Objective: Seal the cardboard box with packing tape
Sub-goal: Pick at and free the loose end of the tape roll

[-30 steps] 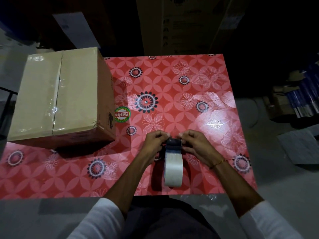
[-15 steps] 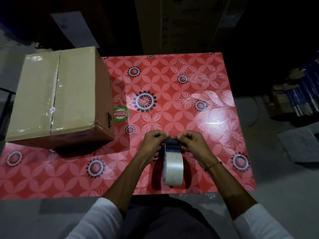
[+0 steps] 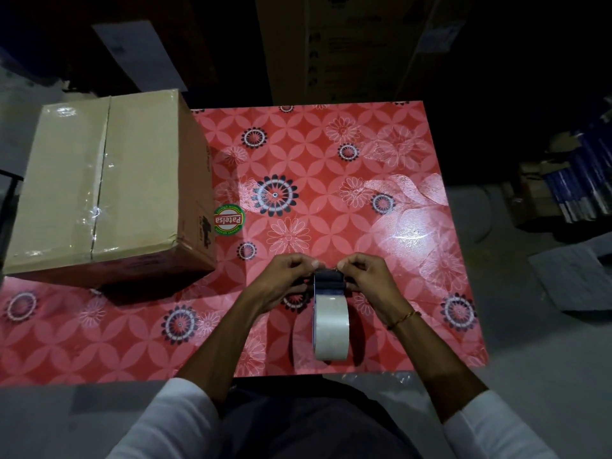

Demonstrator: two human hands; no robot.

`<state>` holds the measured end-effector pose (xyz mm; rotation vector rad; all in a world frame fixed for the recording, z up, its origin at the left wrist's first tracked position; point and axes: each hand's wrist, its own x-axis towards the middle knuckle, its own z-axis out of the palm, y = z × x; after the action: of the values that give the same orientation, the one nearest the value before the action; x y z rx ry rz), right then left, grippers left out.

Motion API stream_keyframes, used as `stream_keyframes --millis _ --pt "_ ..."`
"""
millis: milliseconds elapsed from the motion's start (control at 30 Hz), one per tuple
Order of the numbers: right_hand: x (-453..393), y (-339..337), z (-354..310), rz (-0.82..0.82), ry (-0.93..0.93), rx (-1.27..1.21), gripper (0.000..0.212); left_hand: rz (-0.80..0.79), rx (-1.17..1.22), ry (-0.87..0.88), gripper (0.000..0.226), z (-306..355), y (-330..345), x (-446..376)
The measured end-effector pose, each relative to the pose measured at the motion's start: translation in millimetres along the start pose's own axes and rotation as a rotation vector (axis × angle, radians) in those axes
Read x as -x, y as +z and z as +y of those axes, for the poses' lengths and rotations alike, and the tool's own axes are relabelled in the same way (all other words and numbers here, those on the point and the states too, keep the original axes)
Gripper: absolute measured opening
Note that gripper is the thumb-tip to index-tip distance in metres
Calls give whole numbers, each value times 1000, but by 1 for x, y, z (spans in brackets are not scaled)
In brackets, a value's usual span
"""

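Observation:
A brown cardboard box (image 3: 109, 190) stands closed at the table's left, with shiny clear tape along its top seam. Near the table's front edge a tape dispenser (image 3: 329, 306) with a pale roll of packing tape stands on the table. My left hand (image 3: 286, 279) pinches the dispenser's dark head from the left. My right hand (image 3: 367, 279) pinches it from the right. Both sets of fingertips meet at the top of the head, well to the right of the box.
The table (image 3: 331, 154) wears a red flowered plastic cover with a round green sticker (image 3: 229, 219) beside the box. Tall cartons (image 3: 337, 44) stand behind the table. Stacked goods (image 3: 569, 180) and flat grey sheets (image 3: 573, 276) lie on the floor to the right.
Both hands stay on the dispenser's head with only small finger shifts. The box has not moved on the table.

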<state>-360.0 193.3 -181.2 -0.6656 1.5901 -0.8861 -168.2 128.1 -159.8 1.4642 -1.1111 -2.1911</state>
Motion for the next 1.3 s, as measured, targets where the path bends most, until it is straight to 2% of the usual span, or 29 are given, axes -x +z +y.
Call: stream_keyframes --millis 133,300,467,600,800,900,1167,1300 --pt "0 -2 1 -30 -36 7 14 50 -59 27 3 0 3 0" --pt "3 -5 0 -64 -95 33 9 77 -74 21 9 -2 3 -3" --pt "5 -6 -1 -99 -207 94 16 95 -98 8 8 -2 4 -3" --pt "7 -8 -6 -112 -244 141 13 102 -96 3 10 1 7 -2" --pt "3 -10 -14 -164 -256 201 29 110 -75 -30 14 5 8 0" --pt "2 -10 -16 -170 -256 212 31 114 -62 -45 14 7 9 1" --pt "0 -6 -12 -114 -230 143 31 119 -10 -59 22 13 12 6" --pt "0 -3 -12 -80 -274 171 33 100 21 -70 20 12 11 6"
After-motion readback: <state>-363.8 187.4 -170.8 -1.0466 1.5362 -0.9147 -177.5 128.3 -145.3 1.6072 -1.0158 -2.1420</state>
